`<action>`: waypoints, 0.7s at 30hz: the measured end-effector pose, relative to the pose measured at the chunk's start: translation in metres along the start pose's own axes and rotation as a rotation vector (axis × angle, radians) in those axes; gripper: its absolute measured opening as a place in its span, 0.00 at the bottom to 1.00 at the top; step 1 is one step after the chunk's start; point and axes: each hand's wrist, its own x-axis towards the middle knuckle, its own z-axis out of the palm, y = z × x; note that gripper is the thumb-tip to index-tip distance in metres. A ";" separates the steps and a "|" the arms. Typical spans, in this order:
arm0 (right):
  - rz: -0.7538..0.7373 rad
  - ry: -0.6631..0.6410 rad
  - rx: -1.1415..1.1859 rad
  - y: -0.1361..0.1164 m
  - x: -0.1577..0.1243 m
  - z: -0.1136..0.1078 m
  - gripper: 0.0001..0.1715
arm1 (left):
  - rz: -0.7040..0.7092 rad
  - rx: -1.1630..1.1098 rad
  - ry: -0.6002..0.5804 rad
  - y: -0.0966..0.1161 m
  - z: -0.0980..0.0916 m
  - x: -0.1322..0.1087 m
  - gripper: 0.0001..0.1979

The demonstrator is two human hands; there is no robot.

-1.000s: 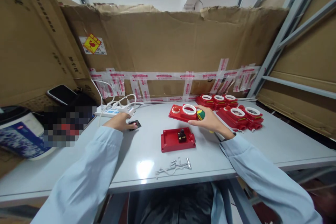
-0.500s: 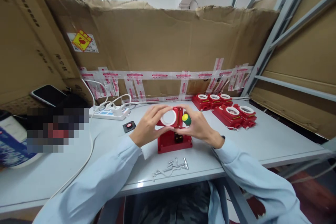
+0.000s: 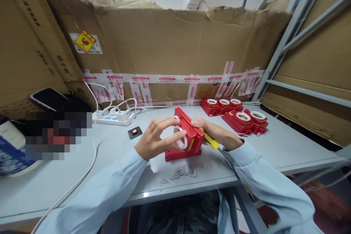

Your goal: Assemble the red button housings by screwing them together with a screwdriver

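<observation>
1. The pale grey tabletop (image 3: 115, 161) carries everything; at its far right, five red boxes with white rings (image 3: 238, 126) sit just where they were a second ago.
2. The person's left hand (image 3: 156, 139), next to the red cover, now has its fingers spread across the ringed face, the thumb reaching over the larger ring. The right hand (image 3: 215, 129) grips the far edge from behind, thumb along the top; its other fingers are mostly hidden, so I cannot tell how they close.
3. The red rectangular box base (image 3: 175, 156) lies on the tabletop, now largely hidden behind the cover.
4. The red plastic cover with a yellow label (image 3: 197, 145) makes the main change: half a second ago its ring faces the wearer — now it is tipped up on edge, ring to the left. That seems to turn its back toward the right hand; whether it touches the base, I cannot tell.
5. The green-and-yellow screwdriver (image 3: 212, 142) stays tucked in the right palm, handle swung outward, apparently parked rather than used.
6. The black square plate (image 3: 135, 132), under the left hand a second ago, now lies alone, leaving that hand free for the cover.
7. The loose silvery screws (image 3: 195, 173) near the front edge appear untouched.
</observation>
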 end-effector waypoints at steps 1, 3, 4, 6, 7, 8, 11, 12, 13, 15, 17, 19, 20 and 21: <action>0.027 0.007 0.035 0.002 0.001 0.000 0.26 | 0.024 0.039 0.000 -0.002 -0.001 0.000 0.21; 0.090 0.033 0.096 0.006 0.003 0.000 0.27 | 0.064 0.074 -0.022 -0.005 -0.001 -0.001 0.23; 0.119 0.039 0.123 0.009 0.005 0.000 0.28 | 0.066 0.074 -0.038 -0.007 -0.001 -0.001 0.24; 0.160 0.030 0.172 0.014 0.008 0.000 0.30 | 0.040 0.057 -0.069 -0.008 0.000 -0.002 0.25; 0.165 0.024 0.195 0.016 0.009 0.001 0.30 | 0.019 0.039 -0.086 -0.008 0.001 -0.003 0.26; 0.162 0.021 0.217 0.017 0.010 0.001 0.29 | 0.000 0.016 -0.103 -0.008 0.002 -0.003 0.27; 0.131 0.041 0.266 0.020 0.011 0.001 0.27 | -0.024 -0.042 -0.128 -0.006 0.004 -0.004 0.29; 0.122 0.045 0.275 0.021 0.011 0.000 0.27 | -0.023 -0.050 -0.127 -0.005 0.005 -0.004 0.29; 0.117 0.045 0.280 0.022 0.011 0.000 0.26 | -0.022 -0.058 -0.124 -0.005 0.006 -0.004 0.28; 0.109 0.044 0.286 0.023 0.011 0.000 0.26 | -0.034 -0.083 -0.119 -0.003 0.008 -0.004 0.28; 0.090 0.058 0.289 0.024 0.011 0.001 0.26 | -0.063 -0.120 -0.115 -0.002 0.010 -0.003 0.27; 0.058 0.088 0.290 0.025 0.011 0.002 0.25 | -0.098 -0.158 -0.114 -0.001 0.011 -0.003 0.27; 0.038 0.105 0.288 0.025 0.010 0.003 0.25 | -0.119 -0.181 -0.112 -0.001 0.012 -0.003 0.27; 0.018 0.120 0.279 0.024 0.010 0.004 0.25 | -0.148 -0.208 -0.110 0.000 0.014 -0.003 0.26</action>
